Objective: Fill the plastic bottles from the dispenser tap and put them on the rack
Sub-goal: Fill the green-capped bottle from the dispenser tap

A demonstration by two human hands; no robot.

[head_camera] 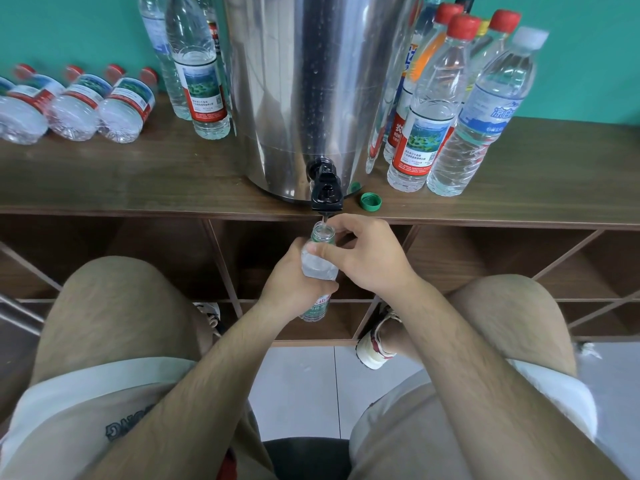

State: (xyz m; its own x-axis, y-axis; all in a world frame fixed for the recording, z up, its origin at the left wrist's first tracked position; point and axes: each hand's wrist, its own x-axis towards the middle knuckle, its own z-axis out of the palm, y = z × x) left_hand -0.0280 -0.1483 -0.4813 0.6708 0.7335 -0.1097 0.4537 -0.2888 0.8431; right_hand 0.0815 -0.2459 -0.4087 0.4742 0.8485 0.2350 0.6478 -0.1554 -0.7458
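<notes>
A steel dispenser (311, 84) stands on the wooden shelf top, its black tap (326, 194) hanging over the front edge. Directly under the spout I hold an uncapped clear plastic bottle (320, 265) with a green label. My left hand (294, 282) wraps around the bottle's body. My right hand (363, 254) grips its neck and shoulder from the right. The bottle's mouth sits right below the spout. Its green cap (370, 201) lies upside down on the shelf, right of the tap.
Several capped bottles lie on their sides at the left (76, 105). Upright bottles stand on both sides of the dispenser (450, 109). Below the shelf top (138, 174) is a wooden rack with diagonal dividers (519, 265). My knees flank the bottle.
</notes>
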